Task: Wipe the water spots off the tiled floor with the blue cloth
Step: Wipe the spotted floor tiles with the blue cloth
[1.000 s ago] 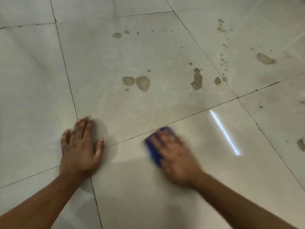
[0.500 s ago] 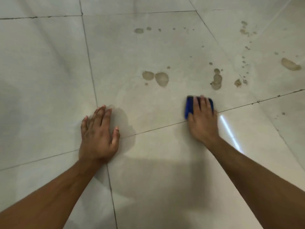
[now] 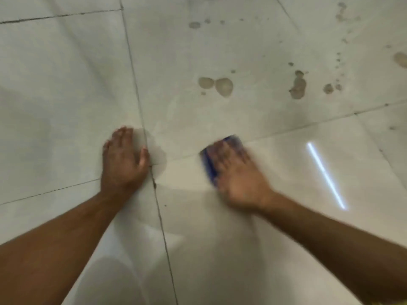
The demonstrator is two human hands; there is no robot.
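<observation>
The blue cloth point(image 3: 210, 164) lies flat on the pale tiled floor point(image 3: 66, 84), mostly covered by my right hand point(image 3: 237, 175), which presses on it across a grout line; both are motion-blurred. My left hand point(image 3: 123, 159) rests flat on the floor to the left, fingers spread, holding nothing. Two brownish water spots point(image 3: 217, 85) sit side by side on the tile beyond the cloth. A longer spot point(image 3: 298, 85) and several small drops lie farther right.
More spots dot the far tiles, one at the top centre point(image 3: 194, 24) and one at the right edge point(image 3: 400, 59). A bright strip of reflected light point(image 3: 326, 175) crosses the glossy tile right of my right hand. Dark grout lines divide the floor.
My right hand has slid the cloth back toward me and to the left from its farther position beside the long spot. My left hand stays planted on the floor.
</observation>
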